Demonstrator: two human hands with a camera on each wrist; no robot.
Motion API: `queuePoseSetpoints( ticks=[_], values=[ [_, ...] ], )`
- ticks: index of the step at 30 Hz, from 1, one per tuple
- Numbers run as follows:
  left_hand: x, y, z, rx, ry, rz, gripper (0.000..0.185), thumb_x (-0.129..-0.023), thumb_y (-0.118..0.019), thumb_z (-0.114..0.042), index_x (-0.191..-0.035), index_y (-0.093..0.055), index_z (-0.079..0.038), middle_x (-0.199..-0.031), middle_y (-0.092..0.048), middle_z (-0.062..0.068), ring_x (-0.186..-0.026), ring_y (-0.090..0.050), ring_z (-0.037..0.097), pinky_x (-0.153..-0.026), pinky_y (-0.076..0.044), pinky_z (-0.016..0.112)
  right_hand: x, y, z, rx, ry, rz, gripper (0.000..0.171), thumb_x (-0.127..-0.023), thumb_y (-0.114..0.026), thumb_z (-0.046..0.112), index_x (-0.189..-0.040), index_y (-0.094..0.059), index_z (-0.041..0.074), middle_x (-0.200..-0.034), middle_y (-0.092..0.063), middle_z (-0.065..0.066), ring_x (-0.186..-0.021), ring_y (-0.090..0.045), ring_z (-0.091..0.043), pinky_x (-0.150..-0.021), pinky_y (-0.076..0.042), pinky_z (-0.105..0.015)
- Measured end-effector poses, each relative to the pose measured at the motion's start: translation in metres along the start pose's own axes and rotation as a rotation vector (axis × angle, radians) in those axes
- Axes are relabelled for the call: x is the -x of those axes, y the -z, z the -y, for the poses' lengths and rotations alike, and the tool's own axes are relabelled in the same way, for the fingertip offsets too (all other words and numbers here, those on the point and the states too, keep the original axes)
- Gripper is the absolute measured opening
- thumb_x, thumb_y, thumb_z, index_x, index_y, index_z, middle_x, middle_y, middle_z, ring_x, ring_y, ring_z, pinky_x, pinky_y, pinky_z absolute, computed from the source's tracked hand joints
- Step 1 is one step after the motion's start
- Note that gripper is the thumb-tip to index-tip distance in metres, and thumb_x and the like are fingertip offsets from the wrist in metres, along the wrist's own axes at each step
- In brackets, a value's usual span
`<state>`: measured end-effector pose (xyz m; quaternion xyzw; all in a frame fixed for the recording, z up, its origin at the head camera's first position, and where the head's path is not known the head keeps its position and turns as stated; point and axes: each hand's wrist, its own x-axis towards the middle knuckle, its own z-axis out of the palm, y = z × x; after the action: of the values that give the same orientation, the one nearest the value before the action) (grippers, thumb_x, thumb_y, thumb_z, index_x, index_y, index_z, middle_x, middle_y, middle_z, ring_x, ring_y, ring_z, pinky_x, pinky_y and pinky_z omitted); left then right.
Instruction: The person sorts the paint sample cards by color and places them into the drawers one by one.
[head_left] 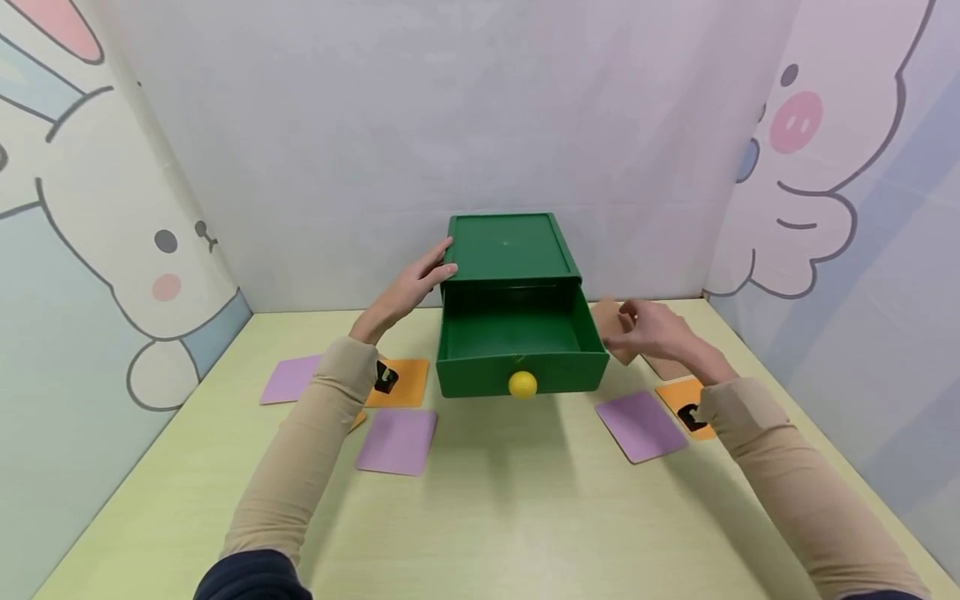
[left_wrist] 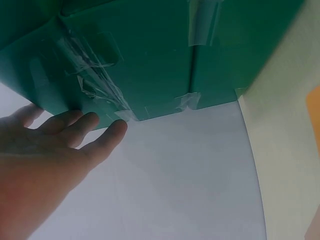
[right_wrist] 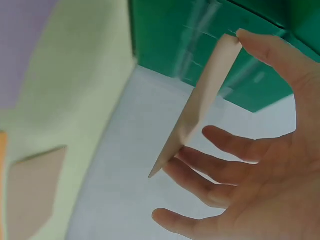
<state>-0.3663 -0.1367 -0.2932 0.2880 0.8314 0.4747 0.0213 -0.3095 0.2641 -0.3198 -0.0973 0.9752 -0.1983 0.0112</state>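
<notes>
A person is working at a pale yellow-green table, on which a dark green plastic box is sitting at the twelve o'clock side, against the back wall. Its green drawer is standing pulled out toward six o'clock, with a round yellow knob on its front. The left hand is resting at the box's nine o'clock side with fingers straight, the fingertips touching the taped green wall and gripping nothing. The right hand is holding a thin tan square card on edge, pinched between thumb and fingers, the other fingers spread loosely. The card is hanging just beside the drawer at its three o'clock side, above the table. It is looking plain, pale brown and flat. Another tan card is lying flat at the hand's five o'clock. Purple cards and orange cards are lying about the drawer.
</notes>
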Motion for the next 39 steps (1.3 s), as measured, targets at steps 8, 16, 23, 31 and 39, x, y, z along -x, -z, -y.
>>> queuePoseSetpoints(
  ticks=[8, 16, 23, 31, 39],
  values=[
    [0.003, 0.001, -0.007, 0.017, 0.003, 0.019, 0.061, -0.104, -0.039, -0.036, -0.156, -0.009, -0.028, -0.164, -0.006, -0.003, -0.152, -0.010, 0.020, -0.122, -0.017, 0.049, 0.017, 0.040, 0.015, -0.020, 0.072, -0.049, 0.080, -0.077, -0.077, 0.051, -0.129, -0.050, -0.003, -0.122, -0.057, -0.025, -0.108, -0.053, -0.037, -0.087, -0.047, -0.051],
    [0.013, 0.001, -0.029, 0.017, 0.010, 0.040, 0.063, -0.104, -0.039, -0.029, -0.157, -0.008, -0.017, -0.164, -0.006, 0.005, -0.152, -0.009, 0.025, -0.122, -0.017, 0.049, 0.032, 0.070, 0.032, -0.058, 0.147, -0.063, 0.067, -0.077, -0.080, 0.041, -0.126, -0.054, 0.002, -0.127, -0.057, -0.022, -0.116, -0.051, -0.036, -0.093, -0.045, -0.053],
    [0.013, 0.003, -0.030, 0.032, 0.009, 0.041, 0.062, -0.104, -0.038, -0.029, -0.157, -0.008, -0.016, -0.165, -0.004, 0.006, -0.152, -0.008, 0.026, -0.122, -0.016, 0.051, 0.041, 0.085, 0.054, -0.054, 0.280, -0.100, 0.061, -0.075, -0.083, 0.035, -0.122, -0.058, 0.005, -0.125, -0.060, -0.016, -0.119, -0.050, -0.032, -0.097, -0.042, -0.052],
    [0.014, 0.004, -0.030, 0.040, 0.028, 0.042, 0.062, -0.104, -0.038, -0.032, -0.157, -0.008, -0.019, -0.165, -0.005, 0.004, -0.152, -0.008, 0.023, -0.121, -0.020, 0.049, 0.047, 0.090, 0.087, -0.016, 0.344, -0.080, 0.064, -0.075, -0.082, 0.038, -0.126, -0.056, 0.009, -0.127, -0.059, -0.011, -0.120, -0.051, -0.028, -0.101, -0.042, -0.051],
    [0.013, 0.005, -0.030, 0.032, 0.025, 0.035, 0.062, -0.104, -0.038, -0.031, -0.157, -0.009, -0.018, -0.165, -0.005, 0.004, -0.152, -0.009, 0.023, -0.122, -0.019, 0.049, 0.042, 0.086, 0.116, 0.013, 0.413, -0.044, 0.067, -0.073, -0.083, 0.038, -0.128, -0.055, 0.010, -0.127, -0.060, -0.008, -0.119, -0.053, -0.025, -0.101, -0.044, -0.049]
  ],
)
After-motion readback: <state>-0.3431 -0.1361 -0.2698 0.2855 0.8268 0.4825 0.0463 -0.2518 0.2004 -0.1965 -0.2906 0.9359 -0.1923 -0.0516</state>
